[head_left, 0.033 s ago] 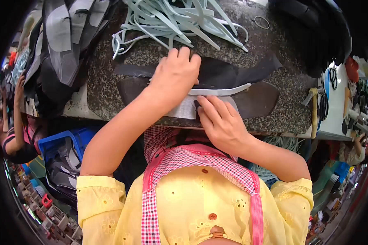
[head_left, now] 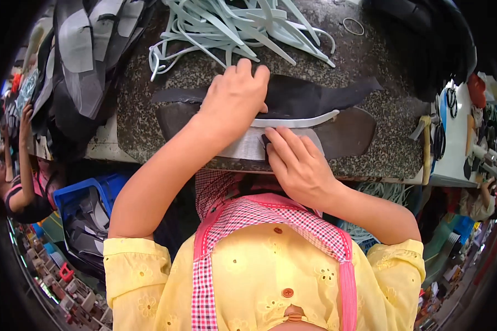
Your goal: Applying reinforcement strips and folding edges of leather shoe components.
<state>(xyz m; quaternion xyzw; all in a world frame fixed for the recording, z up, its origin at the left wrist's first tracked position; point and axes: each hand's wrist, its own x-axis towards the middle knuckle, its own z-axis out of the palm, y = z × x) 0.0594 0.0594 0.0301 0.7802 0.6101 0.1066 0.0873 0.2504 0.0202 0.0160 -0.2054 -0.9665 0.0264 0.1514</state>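
Observation:
On the speckled dark bench top in front of me lies a dark, rounded flat piece (head_left: 350, 134) with a light grey patch (head_left: 243, 148) on its near side. Along its middle runs a narrow white strip (head_left: 309, 121). Beyond the strip, a black sheet piece (head_left: 298, 95) is folded back. My left hand (head_left: 232, 99) is closed over the black sheet, its thumb by the strip; the fingertips are partly hidden. My right hand (head_left: 301, 165) rests on the near side, fingers bent and together, with a small dark thing at their tips.
A heap of pale blue-green strips (head_left: 215, 27) lies at the back of the bench top (head_left: 132, 105). Black and grey cut pieces (head_left: 83, 49) are piled at the left. A blue crate (head_left: 88, 187) stands below. A thin ring (head_left: 353, 26) lies back right, and other people are at the sides.
My left hand has shifted very slightly toward me and left. My right hand stays nearly in place.

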